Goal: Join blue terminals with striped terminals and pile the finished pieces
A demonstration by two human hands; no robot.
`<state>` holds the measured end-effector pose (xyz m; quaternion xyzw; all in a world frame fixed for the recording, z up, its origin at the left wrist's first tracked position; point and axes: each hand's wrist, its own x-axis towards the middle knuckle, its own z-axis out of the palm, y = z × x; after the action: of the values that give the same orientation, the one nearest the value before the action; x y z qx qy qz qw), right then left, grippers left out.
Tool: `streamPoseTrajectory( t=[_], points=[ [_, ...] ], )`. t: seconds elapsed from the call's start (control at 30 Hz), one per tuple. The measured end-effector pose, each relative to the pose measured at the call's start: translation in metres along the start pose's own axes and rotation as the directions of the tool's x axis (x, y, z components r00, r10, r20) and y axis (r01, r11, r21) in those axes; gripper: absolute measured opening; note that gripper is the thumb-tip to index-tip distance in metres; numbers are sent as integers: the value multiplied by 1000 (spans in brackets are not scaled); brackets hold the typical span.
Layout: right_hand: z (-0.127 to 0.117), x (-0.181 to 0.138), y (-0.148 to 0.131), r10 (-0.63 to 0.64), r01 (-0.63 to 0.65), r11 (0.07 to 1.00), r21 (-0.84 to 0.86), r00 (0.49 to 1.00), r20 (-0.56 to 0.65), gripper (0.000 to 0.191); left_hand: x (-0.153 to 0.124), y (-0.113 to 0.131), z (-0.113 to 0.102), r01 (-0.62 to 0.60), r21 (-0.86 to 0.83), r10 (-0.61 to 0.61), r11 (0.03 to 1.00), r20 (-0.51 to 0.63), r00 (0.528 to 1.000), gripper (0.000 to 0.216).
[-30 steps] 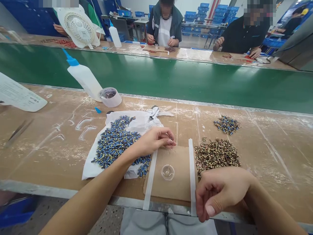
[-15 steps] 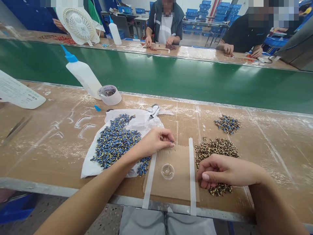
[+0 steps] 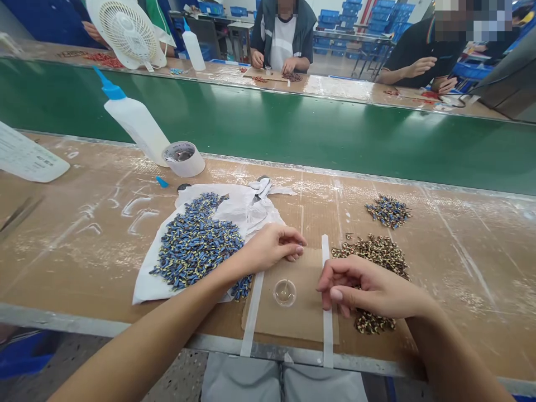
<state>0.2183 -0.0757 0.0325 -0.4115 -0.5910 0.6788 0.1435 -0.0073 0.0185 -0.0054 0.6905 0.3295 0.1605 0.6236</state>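
Note:
My left hand (image 3: 278, 245) hovers over the top of a cardboard pad (image 3: 307, 318), thumb and fingers pinched together. Whatever lies between its fingertips is too small to make out. On its left, a heap of small blue pieces with yellow ends (image 3: 196, 245) rests on a white bag (image 3: 146, 285). My right hand (image 3: 364, 285) has curled fingers over the pad's right tape strip (image 3: 328, 340); what it holds, if anything, is hidden. Beneath and behind it spreads a pile of small brown and cream pieces (image 3: 381, 254). Between both hands stands a small clear round dish (image 3: 285, 293).
Further back lie a small pile of blue and brown pieces (image 3: 387, 211), a tape roll (image 3: 184, 159) and a leaning white bottle with blue nozzle (image 3: 136, 125). Tweezers (image 3: 19, 215) lie far left. Beyond the green belt (image 3: 259, 125), other people work near a fan (image 3: 128, 33).
My right hand has moved left from the brown pile to the tape strip. My left hand has shifted slightly right; the blue bit at its fingertips no longer shows.

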Motion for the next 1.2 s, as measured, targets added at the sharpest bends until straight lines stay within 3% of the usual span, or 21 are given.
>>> streamPoseTrajectory(
  t=[0.17,0.33,0.6,0.87,1.2],
  points=[
    [17,17,-1,-139,65,958,-279,957,-256,19,-1,-1,1,-43,-92,47,995,41,998,18],
    [32,36,3,-184,75,948,-308,922,-341,19,0,0,2,-63,-122,66,991,19,998,17],
    [47,51,11,-223,131,957,-257,902,-369,22,1,1,5,-40,-122,39,992,-5,999,15],
    [46,50,8,-261,166,947,-274,896,-360,20,1,-3,3,-119,-94,119,988,-2,993,15],
    [45,47,5,-263,204,958,-200,901,-345,21,2,-3,2,-58,-139,64,989,37,997,8]
  ],
)
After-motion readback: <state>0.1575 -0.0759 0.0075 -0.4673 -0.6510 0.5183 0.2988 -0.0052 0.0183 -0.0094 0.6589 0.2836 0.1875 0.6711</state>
